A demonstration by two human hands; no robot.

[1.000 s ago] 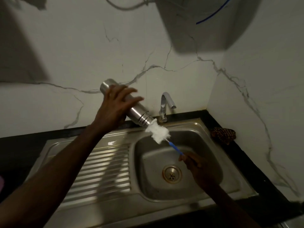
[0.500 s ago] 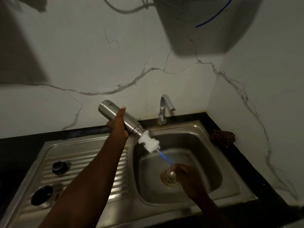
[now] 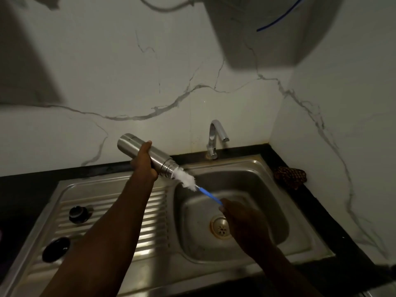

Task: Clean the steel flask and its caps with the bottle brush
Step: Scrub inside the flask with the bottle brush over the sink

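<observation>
Left hand [image 3: 144,166] gripping cylindrical brushed-steel flask [image 3: 147,156] at frame centre, mouth tilting down toward stainless sink basin [image 3: 252,185]. Right hand [image 3: 244,224] clenching blue handle of white-bristled bottle brush [image 3: 186,180], bristles entering mouth. Keep handle aligned with flask axis. 2 black round caps [image 3: 78,214] lying on drainboard, lower left.

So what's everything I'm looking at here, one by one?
steel flask: one, silver, tilted mouth-down over the sink edge
bottle brush: one, white bristles, blue handle, head at the flask's mouth
caps: two, dark, on the draining board
sink: one, steel, basin with drain on the right
tap: one, chrome, behind the basin
patterned cloth: one, brown, on the dark counter, right corner
wall: white marble, grey veins
left hand: grips the flask
right hand: holds the brush handle
</observation>
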